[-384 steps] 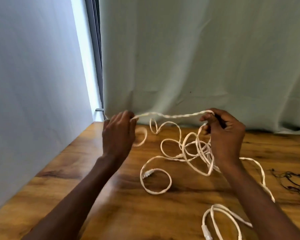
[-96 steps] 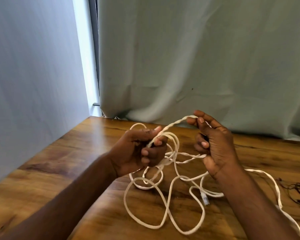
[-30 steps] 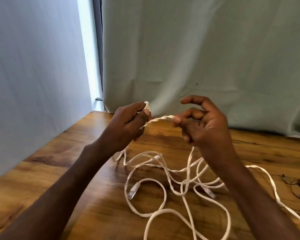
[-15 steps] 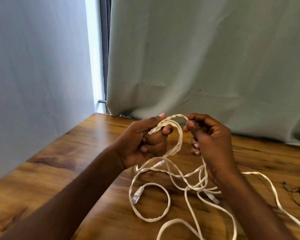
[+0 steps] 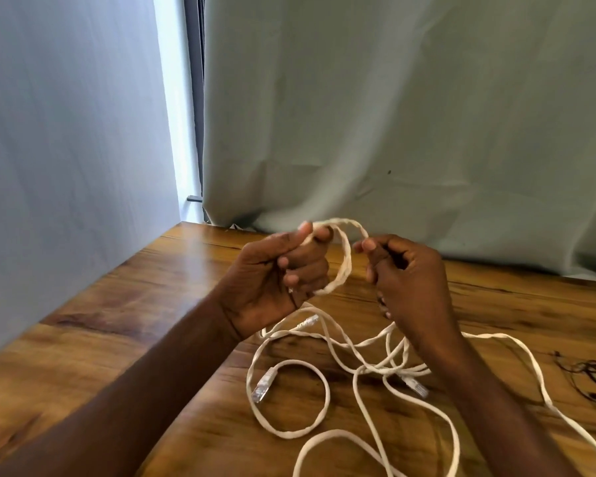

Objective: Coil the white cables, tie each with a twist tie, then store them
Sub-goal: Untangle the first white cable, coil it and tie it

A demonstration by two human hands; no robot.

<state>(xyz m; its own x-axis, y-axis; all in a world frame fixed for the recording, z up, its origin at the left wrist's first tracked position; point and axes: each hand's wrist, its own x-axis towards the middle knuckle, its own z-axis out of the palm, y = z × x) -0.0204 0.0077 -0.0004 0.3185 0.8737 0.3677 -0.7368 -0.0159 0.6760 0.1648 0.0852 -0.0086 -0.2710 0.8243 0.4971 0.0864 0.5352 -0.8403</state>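
Observation:
A long flat white cable (image 5: 365, 394) lies in loose tangled loops on the wooden table (image 5: 172, 290). My left hand (image 5: 276, 280) grips a small coil of it (image 5: 345, 259), thumb on top and fingers curled round the strands. My right hand (image 5: 406, 280) is just to the right, pinching the same cable where it arches over from the coil. Clear plugs lie on the table: one (image 5: 263, 385) below my left wrist, another (image 5: 416, 387) under my right forearm, a third (image 5: 308, 321) close to my left palm.
Dark thin twist ties (image 5: 592, 376) lie at the table's right edge. A pale green curtain (image 5: 393, 115) hangs behind the table, and a grey wall (image 5: 66, 132) stands along its left side.
Both hands stay close together at the coil. The loop in my left hand has grown a little, and the loose cable on the table has shifted slightly.

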